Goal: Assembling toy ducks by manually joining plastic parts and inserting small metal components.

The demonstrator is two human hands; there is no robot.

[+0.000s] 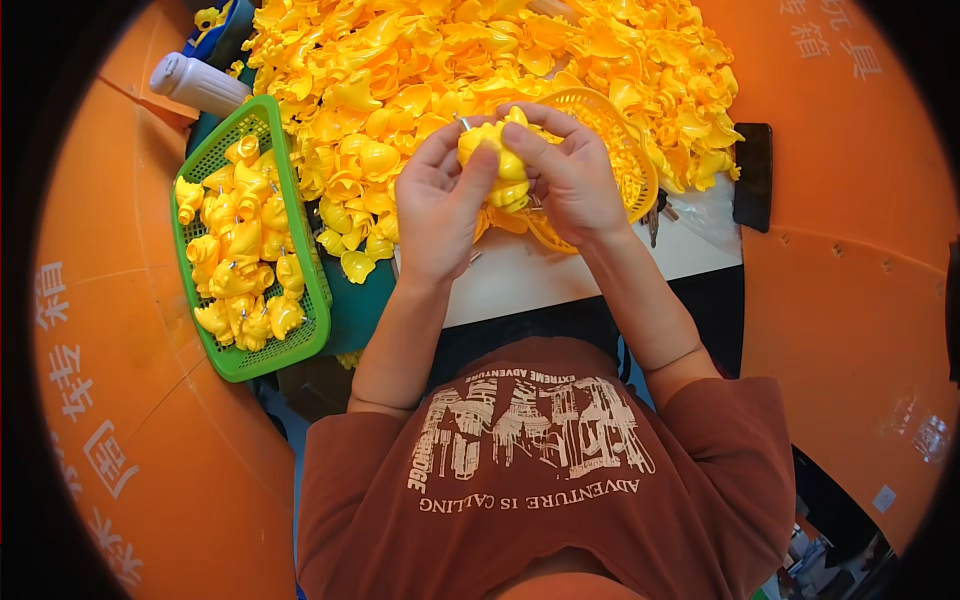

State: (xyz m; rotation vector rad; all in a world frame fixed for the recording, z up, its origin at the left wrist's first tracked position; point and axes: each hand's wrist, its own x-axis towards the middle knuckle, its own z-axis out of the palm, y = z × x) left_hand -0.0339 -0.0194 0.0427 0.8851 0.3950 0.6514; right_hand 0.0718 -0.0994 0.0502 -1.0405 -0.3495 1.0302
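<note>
- While both bare hands meet over the near edge of the heap, a glossy yellow piece sits between them, raised in front of the person's chest.
- Left hand: fingers curled, thumb pressed to the piece's lower left side; it grips the piece firmly enough to support it.
- Right hand: half closed, thumb laid across the upper right of the same piece, its forefinger arched over the top.
- A short silver pin sticks out of the piece at the upper left, close to the left fingertips.
- Behind the hands spreads a big heap of yellow shells, curved and loosely piled.
- Just behind the right hand, a round yellow basket holds small yellow bits, partly hidden by that hand.
- To the left, a green basket stands tilted in view, holding yellow figures, several with silver pins showing.
- Beyond it lies a pale bottle; a flat dark object is at the heap's right edge.
- Under the wrists is a white work surface.
</note>
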